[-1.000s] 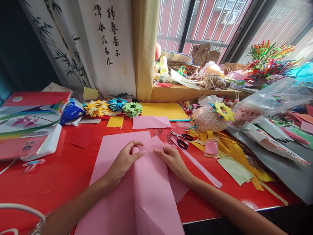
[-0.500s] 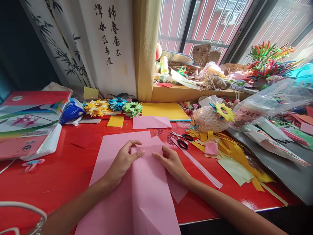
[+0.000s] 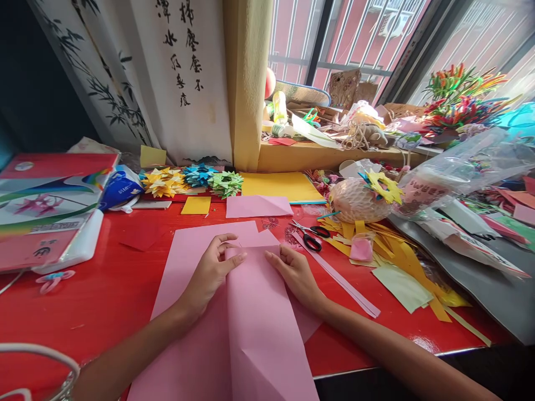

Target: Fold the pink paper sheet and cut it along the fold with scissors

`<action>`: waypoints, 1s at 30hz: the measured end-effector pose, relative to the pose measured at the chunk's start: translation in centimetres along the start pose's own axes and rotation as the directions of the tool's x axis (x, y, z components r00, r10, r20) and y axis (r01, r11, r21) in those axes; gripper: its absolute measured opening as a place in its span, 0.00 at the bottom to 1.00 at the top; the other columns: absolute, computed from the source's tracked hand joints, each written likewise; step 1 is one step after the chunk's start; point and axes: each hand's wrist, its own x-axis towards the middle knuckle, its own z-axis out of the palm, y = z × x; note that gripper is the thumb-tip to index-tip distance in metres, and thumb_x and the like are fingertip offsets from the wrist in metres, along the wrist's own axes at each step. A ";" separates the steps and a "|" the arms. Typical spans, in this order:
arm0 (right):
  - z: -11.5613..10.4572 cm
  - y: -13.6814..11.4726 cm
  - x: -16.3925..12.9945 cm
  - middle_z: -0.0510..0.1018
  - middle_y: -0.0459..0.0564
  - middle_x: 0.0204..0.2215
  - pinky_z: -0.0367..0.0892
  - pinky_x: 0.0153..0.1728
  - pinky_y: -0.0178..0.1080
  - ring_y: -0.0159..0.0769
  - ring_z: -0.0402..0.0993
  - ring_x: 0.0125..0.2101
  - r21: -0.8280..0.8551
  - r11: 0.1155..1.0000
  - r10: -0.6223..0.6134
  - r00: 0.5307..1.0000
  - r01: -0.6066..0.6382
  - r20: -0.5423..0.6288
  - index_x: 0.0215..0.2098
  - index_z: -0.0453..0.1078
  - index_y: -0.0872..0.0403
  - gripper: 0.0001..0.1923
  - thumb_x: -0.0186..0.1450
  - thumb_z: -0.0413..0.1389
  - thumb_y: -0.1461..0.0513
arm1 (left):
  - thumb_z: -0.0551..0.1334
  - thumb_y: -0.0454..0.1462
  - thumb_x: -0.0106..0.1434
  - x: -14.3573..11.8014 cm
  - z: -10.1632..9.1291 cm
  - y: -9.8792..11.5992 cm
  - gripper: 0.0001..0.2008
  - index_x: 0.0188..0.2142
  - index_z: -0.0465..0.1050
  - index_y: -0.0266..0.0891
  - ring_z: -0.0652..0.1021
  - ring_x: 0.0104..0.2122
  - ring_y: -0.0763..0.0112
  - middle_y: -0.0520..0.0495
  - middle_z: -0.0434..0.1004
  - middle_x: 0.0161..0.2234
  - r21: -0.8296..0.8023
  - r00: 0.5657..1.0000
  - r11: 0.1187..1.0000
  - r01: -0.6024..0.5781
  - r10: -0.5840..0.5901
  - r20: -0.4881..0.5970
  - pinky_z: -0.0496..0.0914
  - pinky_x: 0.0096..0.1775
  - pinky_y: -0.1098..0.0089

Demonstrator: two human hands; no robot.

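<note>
A pink sheet of paper (image 3: 263, 323) is folded over lengthwise, its far edge raised between my two hands. My left hand (image 3: 215, 267) pinches its far left corner, thumb on top and fingers behind. On the far right corner my right hand (image 3: 295, 273) has the same kind of pinch. Under it, more pink paper (image 3: 179, 312) lies flat on the red table. Just beyond my right hand are scissors (image 3: 311, 236) with black handles, blades partly spread. Thin pink paper strips (image 3: 338, 281) lie beside them.
At the back stand folded paper rings (image 3: 225, 184), yellow sheets (image 3: 276, 188) and a pink rectangle (image 3: 259, 206). Yellow strips (image 3: 401, 267), a pale green sheet (image 3: 403, 289) and a netted round object (image 3: 359, 197) lie right. A paper pack (image 3: 50, 206) is at left.
My hands keep their pinch on the folded sheet's far corners. The right hand and the sheet's near end have shifted slightly right. The view has tilted very slightly.
</note>
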 end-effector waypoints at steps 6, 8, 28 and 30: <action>-0.1 -0.2 0.1 0.45 0.41 0.22 0.41 0.21 0.33 0.26 0.41 0.22 -0.015 1.000 -0.003 1.000 0.003 -0.013 0.22 0.45 0.53 0.23 0.61 0.51 0.50 | 0.62 0.43 0.55 0.0 0.2 -0.2 0.18 0.45 0.63 0.46 0.67 0.46 0.67 0.49 0.65 0.41 0.185 0.990 0.975 -0.121 0.132 -0.045 0.62 0.46 0.67; -0.1 -0.3 0.1 0.45 0.41 0.22 0.41 0.20 0.33 0.26 0.41 0.22 -0.015 1.000 -0.005 1.000 0.005 -0.012 0.22 0.45 0.53 0.23 0.62 0.50 0.49 | 0.62 0.43 0.55 0.0 0.2 -0.3 0.17 0.44 0.63 0.46 0.66 0.48 0.67 0.48 0.65 0.42 0.206 0.985 0.966 -0.153 0.167 -0.049 0.60 0.48 0.67; -0.2 -1.2 0.1 0.62 0.42 0.23 0.56 0.20 0.31 0.27 0.58 0.22 0.300 0.948 0.098 0.994 -0.105 0.040 0.27 0.57 0.53 0.18 0.59 0.52 0.47 | 0.64 0.49 0.49 0.3 -0.3 0.0 0.16 0.28 0.72 0.37 0.72 0.31 0.66 0.48 0.73 0.28 0.014 0.999 0.999 -0.035 0.035 0.025 0.66 0.35 0.67; -0.2 -1.1 0.1 0.62 0.42 0.23 0.56 0.20 0.31 0.28 0.59 0.22 0.307 0.945 0.107 0.993 -0.115 0.045 0.27 0.58 0.53 0.18 0.59 0.52 0.47 | 0.64 0.48 0.50 0.4 -0.3 -0.1 0.15 0.30 0.72 0.38 0.73 0.32 0.67 0.49 0.74 0.29 -0.006 0.998 0.999 -0.048 0.048 0.031 0.66 0.36 0.68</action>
